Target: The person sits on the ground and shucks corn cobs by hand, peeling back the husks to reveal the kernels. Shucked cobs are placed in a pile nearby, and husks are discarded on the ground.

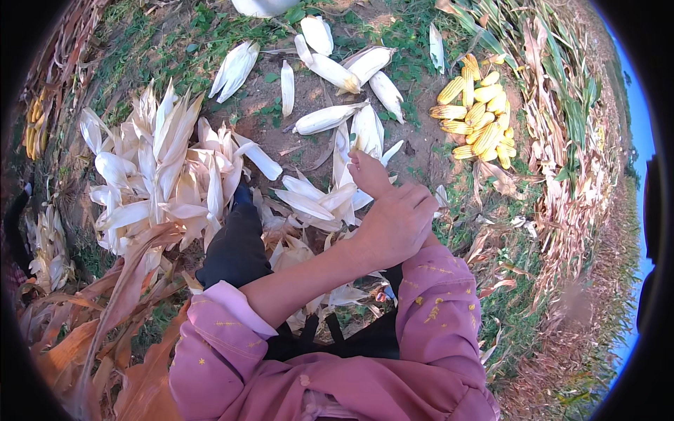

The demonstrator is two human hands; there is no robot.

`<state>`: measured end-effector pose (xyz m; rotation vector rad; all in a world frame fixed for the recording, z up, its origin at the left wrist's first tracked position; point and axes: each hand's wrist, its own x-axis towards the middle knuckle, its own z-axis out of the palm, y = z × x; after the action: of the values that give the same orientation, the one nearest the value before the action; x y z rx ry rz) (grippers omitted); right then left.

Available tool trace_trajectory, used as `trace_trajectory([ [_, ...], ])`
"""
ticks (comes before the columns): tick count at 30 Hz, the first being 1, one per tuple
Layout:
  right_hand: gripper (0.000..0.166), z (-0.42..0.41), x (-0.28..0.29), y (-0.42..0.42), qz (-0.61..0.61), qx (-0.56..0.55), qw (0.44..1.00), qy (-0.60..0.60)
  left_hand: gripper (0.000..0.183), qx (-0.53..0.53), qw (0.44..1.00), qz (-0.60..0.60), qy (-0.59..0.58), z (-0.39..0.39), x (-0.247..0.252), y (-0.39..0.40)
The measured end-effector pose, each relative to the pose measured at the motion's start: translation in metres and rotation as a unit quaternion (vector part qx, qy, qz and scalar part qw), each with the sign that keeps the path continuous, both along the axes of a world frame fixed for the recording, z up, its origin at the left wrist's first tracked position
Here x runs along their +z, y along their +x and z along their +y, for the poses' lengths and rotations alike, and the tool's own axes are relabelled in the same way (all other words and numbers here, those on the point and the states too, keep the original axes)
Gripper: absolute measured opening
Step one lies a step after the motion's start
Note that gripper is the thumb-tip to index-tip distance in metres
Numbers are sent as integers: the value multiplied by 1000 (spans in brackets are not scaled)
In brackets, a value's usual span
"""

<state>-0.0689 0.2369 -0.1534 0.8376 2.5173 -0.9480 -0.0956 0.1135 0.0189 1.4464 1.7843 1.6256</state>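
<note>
My left hand (397, 218) crosses over my right forearm, its bent fingers closed around it near the wrist. Beyond it, my right hand (371, 171) is held with curled fingers just below a pale husked corn ear (367, 131); whether it holds anything cannot be told. Another ear in its husk (324, 119) lies up and left of that hand, and several more lie above on the soil. Opened, empty-looking husks (321, 202) spread left of my hands. To the right is a pile of bare yellow corn cobs (482, 116).
A large heap of dry husks (158, 168) stands at the left, by my dark-clad leg (237, 231). Cut corn stalks (558, 121) line the right side, and brown dry leaves (131, 337) fill the lower left. Part of a white object (263, 5) shows at the top edge.
</note>
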Motion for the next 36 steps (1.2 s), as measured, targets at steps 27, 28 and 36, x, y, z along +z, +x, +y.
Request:
trace_trajectory([
  [27,19,-5,-132,-91,-62,209,904,368,17,1,988,-128,-85,-16,4,-7],
  [28,23,-8,-129,-95,-112,249,888,370,16,4,988,-128,-88,-16,4,-6],
  [36,18,-8,-138,-86,-39,389,839,379,12,11,987,-138,-82,-12,-1,-6],
])
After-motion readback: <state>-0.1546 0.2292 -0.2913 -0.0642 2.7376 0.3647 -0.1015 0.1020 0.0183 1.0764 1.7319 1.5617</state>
